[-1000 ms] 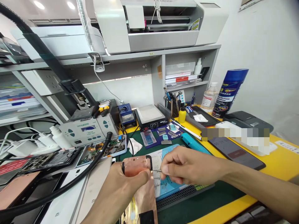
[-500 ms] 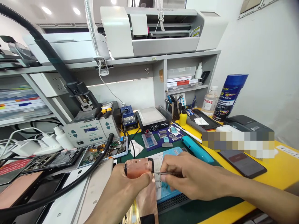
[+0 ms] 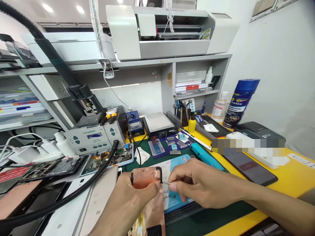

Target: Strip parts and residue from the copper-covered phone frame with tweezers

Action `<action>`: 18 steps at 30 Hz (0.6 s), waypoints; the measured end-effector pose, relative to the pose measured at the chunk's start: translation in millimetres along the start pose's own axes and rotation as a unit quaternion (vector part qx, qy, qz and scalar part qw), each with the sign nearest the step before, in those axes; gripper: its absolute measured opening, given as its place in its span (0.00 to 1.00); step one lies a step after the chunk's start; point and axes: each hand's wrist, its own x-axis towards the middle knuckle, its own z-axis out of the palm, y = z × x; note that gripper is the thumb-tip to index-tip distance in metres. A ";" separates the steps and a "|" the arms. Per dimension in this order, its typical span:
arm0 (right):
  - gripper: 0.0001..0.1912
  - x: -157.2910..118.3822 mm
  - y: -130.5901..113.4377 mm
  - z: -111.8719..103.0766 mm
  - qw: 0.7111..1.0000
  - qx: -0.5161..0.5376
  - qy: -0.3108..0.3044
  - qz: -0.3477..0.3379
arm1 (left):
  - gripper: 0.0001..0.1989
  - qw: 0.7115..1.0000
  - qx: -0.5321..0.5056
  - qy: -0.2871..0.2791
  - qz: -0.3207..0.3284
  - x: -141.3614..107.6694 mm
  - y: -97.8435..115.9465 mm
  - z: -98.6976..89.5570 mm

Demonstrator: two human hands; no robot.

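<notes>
Right hand (image 3: 199,183) is now hiding more of the slim metal tool (image 3: 166,183) behind its fingertips than half a second ago, while the left hand (image 3: 130,194) is keeping nearly the same place. Right thumb and index finger are pinching the tool, whose tip is pointing at the right edge of the copper-coloured panel (image 3: 155,208), just beyond the left thumb; contact is not showing clearly. Left thumb is pressing across the panel, the other left fingers lying hidden. As a judgement, excess sideways force could be sending the tip into that thumb or across the copper face; a loosening thumb could be letting the panel twist. Beneath the right fingers, the blue-and-white pad (image 3: 172,201) is lying, possibly restricting a lower tool angle. Beyond them, the teal handle (image 3: 206,156) and thin metal pieces (image 3: 175,152) are lying. Left of the left fingers, the black hose (image 3: 90,185) is curving over pale phone backs (image 3: 98,196), perhaps limiting arm room; beyond, the circuit-board tray (image 3: 133,152) is resting.
</notes>
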 end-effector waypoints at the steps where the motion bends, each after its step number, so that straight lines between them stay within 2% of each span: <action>1: 0.13 0.2 -0.4 -0.7 1.000 0.000 -0.008 0.001 | 0.09 1.000 0.003 0.001 0.001 -0.3 0.6 0.1; 4: 0.16 0.9 -1.0 -2.4 1.000 -0.021 -0.014 -0.015 | 0.10 1.000 0.009 0.001 0.007 -0.6 0.3 0.0; 7: 0.16 0.5 -1.4 -2.5 0.997 -0.064 0.007 -0.038 | 0.09 1.000 0.018 0.008 0.007 -0.7 -1.2 -0.5; 13: 0.08 -5.2 -3.7 1.6 0.989 -0.141 0.044 0.016 | 0.10 1.000 -0.004 -0.005 0.016 -1.8 -0.6 1.2; 18: 0.11 -4.7 -2.7 4.1 0.986 -0.161 0.042 -0.027 | 0.07 1.000 -0.007 0.001 0.020 -1.7 -0.8 1.9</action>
